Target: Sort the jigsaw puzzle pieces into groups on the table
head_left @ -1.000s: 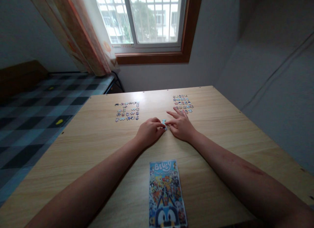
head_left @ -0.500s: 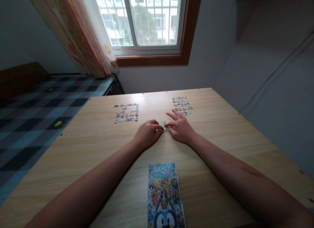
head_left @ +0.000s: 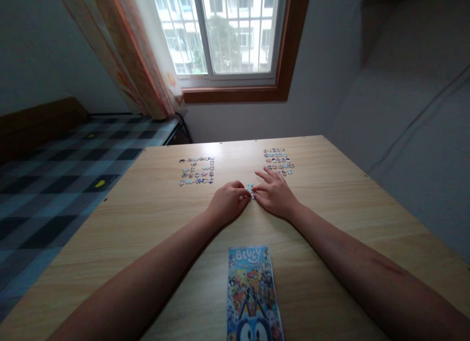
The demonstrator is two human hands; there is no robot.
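Observation:
A small cluster of light-blue jigsaw puzzle pieces (head_left: 250, 187) lies on the wooden table between my hands. From the left, my left hand (head_left: 228, 202) pinches the near part of the cluster, its fingers curled together. My right hand (head_left: 276, 194) has thumb and index finger closed at the cluster's right side, while its other fingers stretch out toward the far side. Fingertips partly hide the pieces. Closer to me lies a flat picture sheet (head_left: 253, 287) marked "BLUEY", with many cartoon characters.
More jigsaw pieces (head_left: 212, 170) are laid out in a rough frame at the far left of the table (head_left: 147, 223). Several rows of pieces (head_left: 277, 155) lie beyond my right hand. A checked bed (head_left: 66, 194) adjoins on the left; the window (head_left: 238, 32) is ahead.
The whole view has shifted, so everything appears slightly farther right and lower. Both hands stay at the small cluster, with hardly any visible movement against the table.

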